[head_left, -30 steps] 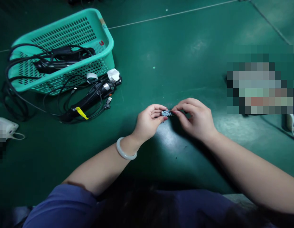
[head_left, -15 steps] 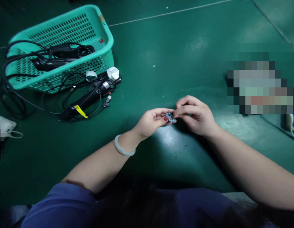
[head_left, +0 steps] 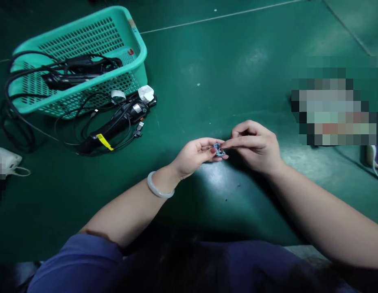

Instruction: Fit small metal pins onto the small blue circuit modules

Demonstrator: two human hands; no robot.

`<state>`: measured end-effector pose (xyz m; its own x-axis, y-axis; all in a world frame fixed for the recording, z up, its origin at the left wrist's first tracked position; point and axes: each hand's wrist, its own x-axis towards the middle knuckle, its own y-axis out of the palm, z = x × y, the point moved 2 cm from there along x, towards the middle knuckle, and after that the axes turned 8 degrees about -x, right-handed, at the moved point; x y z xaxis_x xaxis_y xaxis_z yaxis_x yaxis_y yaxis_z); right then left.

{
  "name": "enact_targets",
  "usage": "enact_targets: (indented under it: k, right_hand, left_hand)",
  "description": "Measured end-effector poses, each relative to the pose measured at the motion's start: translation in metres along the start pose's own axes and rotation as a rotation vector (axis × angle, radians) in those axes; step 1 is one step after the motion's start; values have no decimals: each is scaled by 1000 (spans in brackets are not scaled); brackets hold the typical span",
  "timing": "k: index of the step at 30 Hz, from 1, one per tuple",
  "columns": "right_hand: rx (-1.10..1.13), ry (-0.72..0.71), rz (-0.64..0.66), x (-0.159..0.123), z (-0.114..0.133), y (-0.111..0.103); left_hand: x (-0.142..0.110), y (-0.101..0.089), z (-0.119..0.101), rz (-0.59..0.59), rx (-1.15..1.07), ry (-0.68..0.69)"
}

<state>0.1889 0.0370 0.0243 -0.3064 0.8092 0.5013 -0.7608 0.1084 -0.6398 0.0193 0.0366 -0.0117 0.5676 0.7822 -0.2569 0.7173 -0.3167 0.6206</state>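
Circuit board (head_left: 220,153), small and blue, is over the green bench (head_left: 176,93), right of the one basket (head_left: 94,84) and nearer the wearer. One yellow-tagged black device (head_left: 115,122) lies just beside the basket. Left hand (head_left: 195,155) pinches the board, fingers nearly closed; right hand (head_left: 259,148) touches it, its grip unclear.

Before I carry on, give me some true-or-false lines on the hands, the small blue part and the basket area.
1. The left hand holds the small blue part. True.
2. The bracelet is on the right wrist. False: the pale bracelet is on the left wrist.
3. A finger of the right hand is at the part. True.
4. The yellow label is on the basket. False: the yellow label is on the black device beside the green basket.
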Motion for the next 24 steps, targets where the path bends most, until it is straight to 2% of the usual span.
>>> enact_targets:
  k: [8, 12, 16, 19, 24]
  right_hand:
    - [-21, 1, -26, 0, 1, 0]
    - [-70, 63, -47, 0, -4, 1]
    - [-156, 114, 104, -2, -9, 11]
    - [-210, 72, 182, -4, -7, 18]
    - [-215, 114, 2, -3, 2, 10]
  left_hand:
    - [0, 1, 0, -37, -11, -8]
    - [1, 0, -7, -130, -107, 79]
    - [1, -2, -14, -249, -154, 204]
    - [1, -2, -14, -266, -92, 224]
    - [3, -5, -10, -290, 27, 227]
